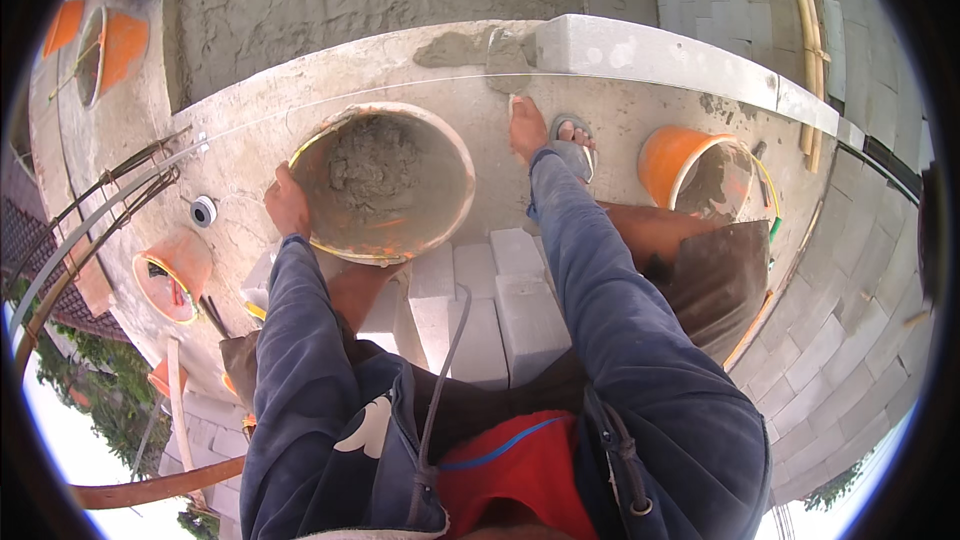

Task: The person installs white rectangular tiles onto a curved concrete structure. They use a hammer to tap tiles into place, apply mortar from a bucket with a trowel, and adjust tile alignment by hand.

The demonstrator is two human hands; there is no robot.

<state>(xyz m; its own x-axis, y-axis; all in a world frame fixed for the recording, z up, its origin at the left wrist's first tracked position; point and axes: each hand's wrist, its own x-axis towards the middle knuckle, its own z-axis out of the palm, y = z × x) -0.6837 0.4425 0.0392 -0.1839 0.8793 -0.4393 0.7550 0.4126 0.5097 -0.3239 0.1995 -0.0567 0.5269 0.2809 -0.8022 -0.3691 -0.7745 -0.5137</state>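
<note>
My left hand [286,202] is closed on the rim of a wide bucket [450,195] that holds wet grey mortar [375,165]. In my right hand [527,128] is the handle of a trowel [508,70]; its mortar-coated blade is over a patch of mortar [450,50] at the end of a pale block row [640,45]. A thin white string [400,76] runs across just above that hand. My sandalled foot [572,148] is right of my right hand.
Orange buckets stand at the right [660,165], left [170,280] and upper left [120,45]. Loose pale blocks [520,320] are stacked below me. Bent rebar [100,215] juts at the left; a small spool [203,210] lies near it. Bamboo poles [810,50] lie upper right.
</note>
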